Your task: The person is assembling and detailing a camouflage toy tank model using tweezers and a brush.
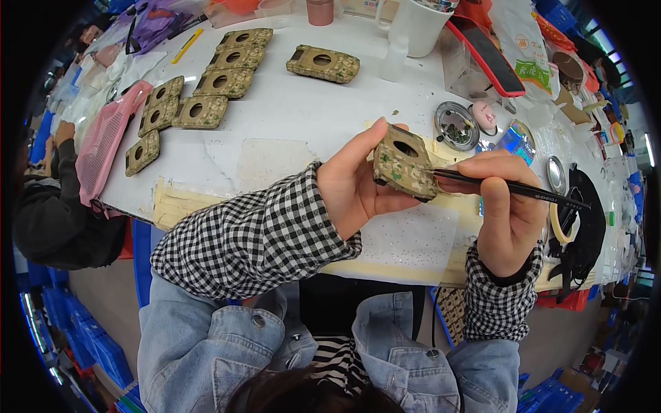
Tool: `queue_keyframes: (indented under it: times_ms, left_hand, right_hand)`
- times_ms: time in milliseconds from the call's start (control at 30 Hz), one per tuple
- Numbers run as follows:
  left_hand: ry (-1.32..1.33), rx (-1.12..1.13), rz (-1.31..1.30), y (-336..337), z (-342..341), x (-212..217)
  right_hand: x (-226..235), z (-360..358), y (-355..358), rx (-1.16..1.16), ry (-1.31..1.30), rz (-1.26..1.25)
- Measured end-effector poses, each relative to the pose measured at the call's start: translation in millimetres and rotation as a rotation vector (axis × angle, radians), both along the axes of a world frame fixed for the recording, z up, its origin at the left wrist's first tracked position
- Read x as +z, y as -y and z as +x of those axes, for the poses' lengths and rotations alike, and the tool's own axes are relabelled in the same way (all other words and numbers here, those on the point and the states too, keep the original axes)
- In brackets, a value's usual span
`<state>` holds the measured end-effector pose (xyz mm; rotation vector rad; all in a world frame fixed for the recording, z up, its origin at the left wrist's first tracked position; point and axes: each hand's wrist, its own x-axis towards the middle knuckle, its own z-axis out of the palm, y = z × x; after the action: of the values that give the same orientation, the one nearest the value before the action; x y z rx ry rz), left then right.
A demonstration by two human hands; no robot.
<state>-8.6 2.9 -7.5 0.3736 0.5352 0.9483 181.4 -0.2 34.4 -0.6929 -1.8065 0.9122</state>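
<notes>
Left hand (354,189): raised above the counter's near edge, thumb and fingers (372,141) clamped round a small patterned case, the thumb along its lower side.
Patterned case (405,164): olive and tan, speckled, roughly square with an oval hole near its top; tilted, held in the air just right of the view's centre.
Right hand (506,206): at 3 o'clock of the case, fingers pinched on a thin black tool.
Black tool (513,187): slim as a pen, lying almost level, its tip touching the case's right edge, its tail running out toward 3 o'clock.
Counter (289,117): white sheet, cream strips along the near edge.
Finished cases (200,96): the same pattern, lying flat in rows at 10 o'clock of the hands, well apart from them; one more lies alone (323,64) at 12 o'clock.
Round metal dish (456,126): at 1 o'clock of the held case, near it, small bits inside.
White cup (420,24): far edge, 12 o'clock.
Pink mesh basket (107,141): counter's left end, 9 o'clock.
Another person's sleeve (65,206): dark, at the far left.
</notes>
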Motion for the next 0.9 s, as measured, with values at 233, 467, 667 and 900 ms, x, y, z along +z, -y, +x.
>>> queue_keyframes:
  times_ms: [233, 467, 667, 900]
  left_hand:
    - [-0.006, 0.008, -0.007, 0.1, -0.3, 0.0]
    - [-0.001, 0.006, -0.014, -0.1, -0.1, -0.4]
    - [-0.007, 0.004, -0.005, -0.1, -0.4, 0.0]
    - [-0.032, 0.015, -0.017, 0.4, 0.6, 1.7]
  right_hand:
    - [0.8, -0.4, 0.4, -0.002, -0.004, -0.009]
    - [1.1, -0.9, 0.5, -0.002, 0.000, -0.021]
    - [0.9, -1.0, 0.2, -0.004, 0.009, -0.005]
    - [-0.1, -1.2, 0.1, -0.002, -0.004, -0.003]
